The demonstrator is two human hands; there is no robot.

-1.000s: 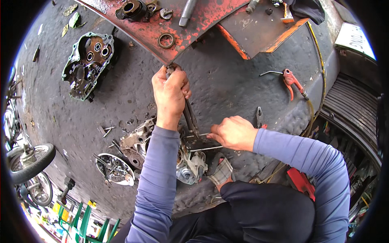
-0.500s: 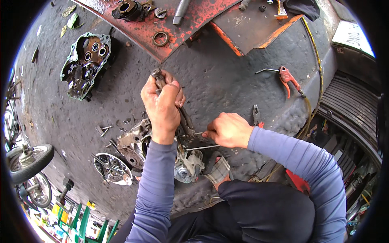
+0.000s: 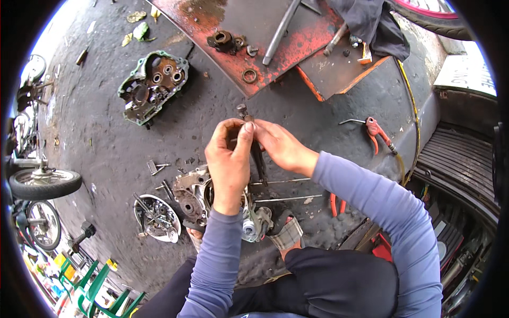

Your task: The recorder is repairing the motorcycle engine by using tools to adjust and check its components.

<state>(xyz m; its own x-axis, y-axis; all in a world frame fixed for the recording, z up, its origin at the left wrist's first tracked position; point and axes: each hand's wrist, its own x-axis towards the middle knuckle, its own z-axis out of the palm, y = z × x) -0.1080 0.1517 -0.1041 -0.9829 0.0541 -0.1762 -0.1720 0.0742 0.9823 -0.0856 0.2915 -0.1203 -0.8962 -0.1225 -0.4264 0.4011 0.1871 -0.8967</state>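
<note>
My left hand point(image 3: 230, 161) is closed around a dark, greasy metal bar point(image 3: 258, 161) with a knobbed upper end. Its lower part slants down past my fingers toward the engine. Against the bar's upper part, beside my left thumb, my right hand point(image 3: 283, 146) is closed, its fingertips partly hidden. Below them on the ground sits an engine block point(image 3: 191, 199), partly covered by my left forearm. Two long thin studs point(image 3: 291, 200) stick out to its right. A white bowl point(image 3: 177, 233) of small metal parts stands at its left.
An opened engine case half point(image 3: 151, 87) lies at the far left. Metal parts rest on a red metal sheet point(image 3: 233, 69). To the right are a red air blow gun point(image 3: 374, 132), red-handled pliers point(image 3: 334, 204) and a yellow hose point(image 3: 415, 114). My sandalled foot point(image 3: 289, 233) is beside the engine.
My right hand has left the area by the studs and moved up to the bar beside my left hand. The view has shifted, so the surroundings sit farther right and lower.
</note>
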